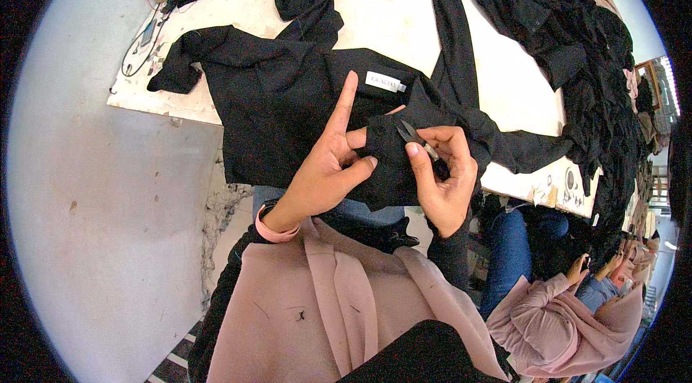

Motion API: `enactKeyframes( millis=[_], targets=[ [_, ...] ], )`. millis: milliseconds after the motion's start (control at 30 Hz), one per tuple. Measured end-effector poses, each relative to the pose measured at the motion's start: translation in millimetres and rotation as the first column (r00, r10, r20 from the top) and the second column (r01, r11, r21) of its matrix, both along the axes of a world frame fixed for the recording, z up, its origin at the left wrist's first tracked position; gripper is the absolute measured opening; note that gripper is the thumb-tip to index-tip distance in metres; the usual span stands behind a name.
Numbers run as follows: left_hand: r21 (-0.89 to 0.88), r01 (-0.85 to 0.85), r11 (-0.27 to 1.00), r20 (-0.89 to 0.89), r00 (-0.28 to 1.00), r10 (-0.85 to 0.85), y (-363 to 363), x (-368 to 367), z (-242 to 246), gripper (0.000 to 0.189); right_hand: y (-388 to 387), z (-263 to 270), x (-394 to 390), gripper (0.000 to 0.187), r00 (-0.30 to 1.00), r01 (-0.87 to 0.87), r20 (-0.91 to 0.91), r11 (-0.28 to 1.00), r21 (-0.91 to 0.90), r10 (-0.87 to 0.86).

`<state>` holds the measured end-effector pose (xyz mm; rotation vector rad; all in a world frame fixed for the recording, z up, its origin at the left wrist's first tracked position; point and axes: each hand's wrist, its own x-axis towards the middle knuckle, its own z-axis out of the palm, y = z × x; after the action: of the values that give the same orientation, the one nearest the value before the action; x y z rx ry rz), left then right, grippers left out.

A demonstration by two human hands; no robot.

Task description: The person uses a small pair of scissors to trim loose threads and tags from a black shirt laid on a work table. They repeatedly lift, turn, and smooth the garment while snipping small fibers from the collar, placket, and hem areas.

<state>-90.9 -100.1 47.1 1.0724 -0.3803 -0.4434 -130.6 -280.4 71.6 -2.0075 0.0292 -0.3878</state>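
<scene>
A black garment (270, 107) with a white neck label (385, 82) lies spread over the near edge of a white table and hangs towards my lap. My left hand (330, 161) is at its neck opening, index finger pointing up and other fingers partly behind a fold of the black cloth, which it holds up. In my right hand (446, 177), between thumb and fingers, is a small pair of dark-bladed thread snips (413, 136). Their blades point up and left, against the raised fold. The lower fingers of my right hand are partly hidden.
Piled black garments (530, 15) cover the far and right parts of the white table (378, 10). A cable and a small device (147, 33) are at its left corner. A seated co-worker (557, 323) is at the lower right, with other people beyond. A wall stands on the left.
</scene>
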Motion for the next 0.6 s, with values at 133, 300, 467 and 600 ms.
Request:
enactKeyframes(
  millis=[133,300,467,600],
  targets=[
    [0.002,0.014,1.000,0.009,1.000,-0.014,-4.6,-3.8,-0.7,0.105,9.5,-4.7,2.0,0.020,0.995,0.056,0.085,0.998,-0.001,-0.056],
    [-0.011,-0.018,1.000,0.057,0.998,0.019,-10.0,-5.0,-5.0,0.105,14.3,-8.3,1.4,0.021,0.994,0.051,0.093,0.999,-0.006,-0.050],
    [0.045,-0.101,0.994,0.165,0.982,0.092,-17.0,-10.8,-10.9,0.105,21.5,-10.2,-2.3,0.019,0.996,0.072,0.044,0.989,0.129,-0.078],
    [0.036,-0.138,0.990,0.182,0.975,0.129,-20.7,-12.7,-14.1,0.104,26.5,-12.2,-4.0,0.019,0.994,0.070,0.069,0.984,0.166,-0.082]
  ],
)
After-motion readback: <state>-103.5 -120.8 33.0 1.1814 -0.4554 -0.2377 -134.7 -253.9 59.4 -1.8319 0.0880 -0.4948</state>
